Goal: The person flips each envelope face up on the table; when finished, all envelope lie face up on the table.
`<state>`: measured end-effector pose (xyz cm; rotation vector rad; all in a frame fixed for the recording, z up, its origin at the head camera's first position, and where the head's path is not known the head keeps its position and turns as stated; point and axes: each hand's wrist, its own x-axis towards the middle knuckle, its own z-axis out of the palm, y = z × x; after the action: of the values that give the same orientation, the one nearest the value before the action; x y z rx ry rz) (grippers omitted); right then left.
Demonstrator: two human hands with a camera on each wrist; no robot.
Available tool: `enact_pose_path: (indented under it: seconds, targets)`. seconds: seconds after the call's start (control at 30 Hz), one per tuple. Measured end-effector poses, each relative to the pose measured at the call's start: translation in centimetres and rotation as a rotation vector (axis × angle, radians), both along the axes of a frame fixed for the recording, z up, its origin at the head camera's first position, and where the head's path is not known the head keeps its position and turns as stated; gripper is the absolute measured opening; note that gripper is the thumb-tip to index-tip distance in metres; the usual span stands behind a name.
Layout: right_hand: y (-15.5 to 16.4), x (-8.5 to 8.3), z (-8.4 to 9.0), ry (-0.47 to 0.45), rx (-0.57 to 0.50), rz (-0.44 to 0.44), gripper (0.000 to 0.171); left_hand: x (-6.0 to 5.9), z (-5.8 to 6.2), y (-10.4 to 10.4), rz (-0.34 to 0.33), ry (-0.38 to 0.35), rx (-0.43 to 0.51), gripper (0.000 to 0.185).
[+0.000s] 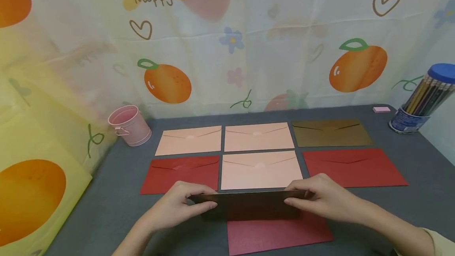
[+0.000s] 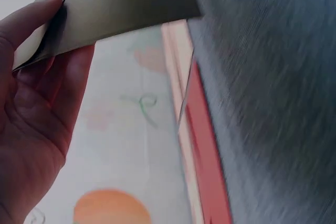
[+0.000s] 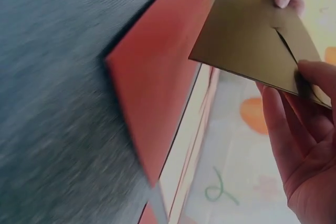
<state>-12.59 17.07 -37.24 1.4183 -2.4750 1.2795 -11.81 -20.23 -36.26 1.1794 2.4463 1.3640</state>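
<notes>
A gold-brown envelope (image 1: 252, 205) is held up off the table, tilted so that the head view sees it nearly edge-on. My left hand (image 1: 177, 202) pinches its left end, and my right hand (image 1: 325, 197) pinches the right end. In both wrist views the thumbs press on the flap side of the envelope (image 3: 247, 40), with the other fingers behind it. Below it on the table lies a red envelope (image 1: 277, 237), partly hidden by the held one. Just beyond the hands are a pale pink envelope (image 1: 261, 173) and a red envelope (image 1: 183, 179) at left.
Two more pale pink envelopes (image 1: 192, 143) lie in the back row, beside another gold-brown envelope (image 1: 332, 135). A red envelope (image 1: 355, 171) is at right. A pink bucket (image 1: 131, 127) stands back left; a tub of pencils (image 1: 419, 106) and a pink eraser (image 1: 381, 110) are back right.
</notes>
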Motion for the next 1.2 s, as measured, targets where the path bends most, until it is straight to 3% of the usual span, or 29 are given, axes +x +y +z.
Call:
enact_pose_path:
  seconds: [0.2,0.33,0.4,0.57,0.63,0.7,0.83,0.97,1.2]
  targets:
    - [-3.1,-0.5,1.0,-0.176,-0.027,0.004,0.009,-0.4,1.3,-3.0,0.042,-0.12,0.026,0.017]
    - [-5.4,-1.1,1.1,-0.279,-0.018,-0.017,0.009,-0.9,1.4,-5.6,0.081,-0.205,0.06,0.02]
    - [-6.8,-1.4,0.9,-0.329,-0.011,-0.021,0.01,-1.0,1.3,-7.0,0.14,-0.24,0.038,0.02]
    - [-10.5,-2.3,-0.1,-0.58,-0.034,0.023,0.012,-1.0,1.1,-10.5,0.322,-0.306,-0.092,0.023]
    - [-12.1,-2.6,-0.5,-0.666,-0.035,0.031,0.014,-1.0,0.9,-11.8,0.359,-0.332,-0.13,0.026]
    - [-13.6,-2.8,-0.9,-0.695,-0.017,0.034,0.015,-1.0,0.6,-13.0,0.389,-0.367,-0.152,0.029]
    - [-16.2,-3.0,-1.7,-0.71,0.015,0.039,0.017,-1.1,0.1,-15.1,0.475,-0.437,-0.183,0.035]
    - [-18.2,-3.3,-2.3,-0.654,0.061,0.037,0.018,-0.9,-0.3,-16.5,0.571,-0.474,-0.203,0.04]
    - [-19.9,-3.7,-2.8,-0.329,0.201,0.026,0.025,-0.3,-1.0,-17.0,0.675,-0.486,-0.312,0.042]
